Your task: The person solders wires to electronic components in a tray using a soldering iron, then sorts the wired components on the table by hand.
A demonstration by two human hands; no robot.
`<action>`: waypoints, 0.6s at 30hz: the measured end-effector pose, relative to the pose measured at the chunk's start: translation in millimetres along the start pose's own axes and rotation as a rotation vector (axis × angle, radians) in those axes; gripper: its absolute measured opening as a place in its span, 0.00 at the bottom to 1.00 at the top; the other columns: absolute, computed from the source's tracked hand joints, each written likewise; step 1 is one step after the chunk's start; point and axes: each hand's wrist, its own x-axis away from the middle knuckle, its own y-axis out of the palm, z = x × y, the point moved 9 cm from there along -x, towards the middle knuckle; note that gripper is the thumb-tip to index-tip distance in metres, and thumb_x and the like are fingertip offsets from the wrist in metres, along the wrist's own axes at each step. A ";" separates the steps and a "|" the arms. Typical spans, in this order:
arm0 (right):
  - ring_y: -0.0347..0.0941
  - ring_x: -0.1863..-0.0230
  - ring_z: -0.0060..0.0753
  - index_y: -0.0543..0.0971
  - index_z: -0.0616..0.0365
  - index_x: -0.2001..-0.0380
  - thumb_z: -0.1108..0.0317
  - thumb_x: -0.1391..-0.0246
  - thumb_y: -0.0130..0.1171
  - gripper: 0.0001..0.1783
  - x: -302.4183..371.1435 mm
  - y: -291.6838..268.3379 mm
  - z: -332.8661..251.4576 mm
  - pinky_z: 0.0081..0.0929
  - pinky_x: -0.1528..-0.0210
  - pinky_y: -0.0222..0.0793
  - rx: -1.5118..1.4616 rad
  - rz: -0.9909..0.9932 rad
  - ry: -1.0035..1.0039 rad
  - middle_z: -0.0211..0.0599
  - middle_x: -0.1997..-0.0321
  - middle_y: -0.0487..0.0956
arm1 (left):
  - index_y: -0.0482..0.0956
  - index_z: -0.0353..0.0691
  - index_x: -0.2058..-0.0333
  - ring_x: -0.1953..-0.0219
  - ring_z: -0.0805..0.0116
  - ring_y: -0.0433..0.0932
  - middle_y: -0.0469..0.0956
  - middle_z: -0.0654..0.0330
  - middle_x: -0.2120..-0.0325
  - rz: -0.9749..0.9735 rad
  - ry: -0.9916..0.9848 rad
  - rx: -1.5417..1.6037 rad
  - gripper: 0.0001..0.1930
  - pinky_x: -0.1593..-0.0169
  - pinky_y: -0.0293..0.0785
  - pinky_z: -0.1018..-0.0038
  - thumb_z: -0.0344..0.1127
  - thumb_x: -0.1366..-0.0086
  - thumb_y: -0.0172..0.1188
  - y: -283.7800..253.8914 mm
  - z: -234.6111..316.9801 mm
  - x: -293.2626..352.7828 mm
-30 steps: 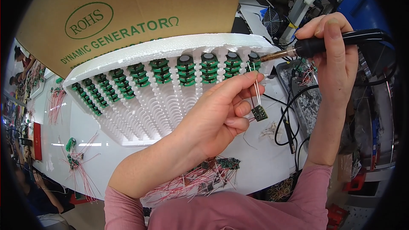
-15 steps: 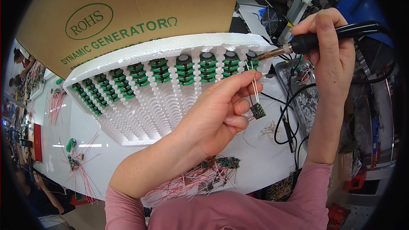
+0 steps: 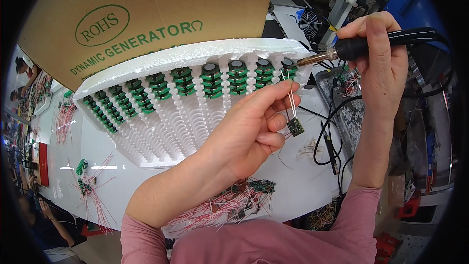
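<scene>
My left hand (image 3: 261,129) pinches a pair of thin white wires between thumb and fingers. From these wires a small green circuit board (image 3: 295,127) dangles below the fingertips, while the upper wire ends reach the round part (image 3: 288,64) at the right end of a white foam tray (image 3: 195,48). My right hand (image 3: 383,54) grips a soldering iron (image 3: 352,49) by its black handle. Its metal tip points left, right by the rim of that round part; whether they touch I cannot tell. Rows of black-and-green round parts (image 3: 212,80) stand in the tray's slots.
Behind the tray rises a cardboard box (image 3: 161,5). Circuit boards with red and white wires (image 3: 229,205) lie near my body, and another wired bundle (image 3: 88,181) lies left. A metal tray (image 3: 325,80), black cable (image 3: 337,107) and small fan (image 3: 310,23) occupy the right side.
The soldering iron has shifted very slightly right with my right hand. My left hand stays nearly still, and the dangling board has barely moved.
</scene>
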 end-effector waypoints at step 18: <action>0.53 0.88 0.06 0.66 0.55 0.77 0.60 0.42 0.43 0.13 -0.2 4.2 -0.5 0.05 0.85 0.53 -0.014 -0.026 -0.017 0.36 0.75 0.76 | 0.71 0.41 0.64 0.85 0.87 0.54 0.71 0.70 0.74 -0.014 0.001 -0.012 0.09 0.86 0.47 0.90 0.36 0.42 0.53 0.4 0.2 -0.1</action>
